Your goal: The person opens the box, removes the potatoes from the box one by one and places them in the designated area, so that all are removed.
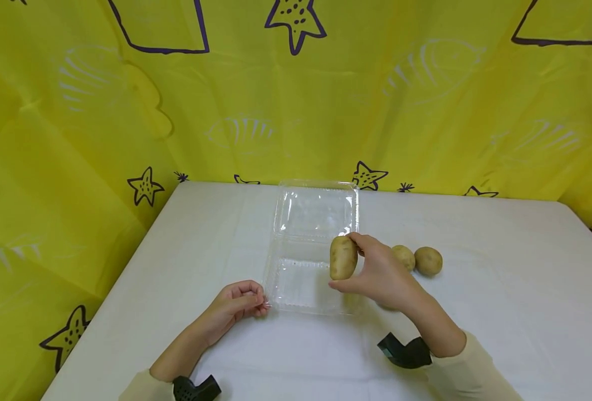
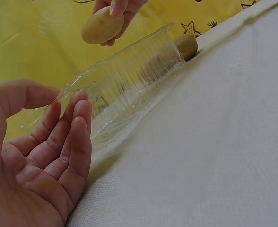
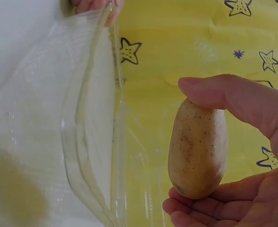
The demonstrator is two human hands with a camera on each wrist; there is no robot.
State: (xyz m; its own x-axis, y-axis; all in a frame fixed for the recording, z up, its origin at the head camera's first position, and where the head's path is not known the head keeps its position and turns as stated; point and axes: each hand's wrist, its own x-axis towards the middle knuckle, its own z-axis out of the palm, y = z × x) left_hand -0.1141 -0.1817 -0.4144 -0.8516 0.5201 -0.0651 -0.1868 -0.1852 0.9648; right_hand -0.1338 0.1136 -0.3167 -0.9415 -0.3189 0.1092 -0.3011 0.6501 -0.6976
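A clear plastic clamshell container [image 1: 296,287] lies opened out on the white table, its lid [image 1: 316,214] folded back toward the wall. At its near left corner my left hand [image 1: 238,306] pinches the rim between thumb and fingers; the left wrist view shows this edge of the container [image 2: 129,71] up close. Over the right side of the base, my right hand [image 1: 383,273] holds an oblong potato [image 1: 343,258] between thumb and fingers. In the right wrist view the potato [image 3: 198,146] is raised above the container's rim [image 3: 80,142], apart from it.
To the right of the container sit a round potato [image 1: 428,261] and another potato [image 1: 403,256] partly hidden by my right hand. Something else shows slightly beneath that wrist. A yellow patterned cloth [image 1: 296,111] hangs behind the table [image 1: 516,289] and along its left side.
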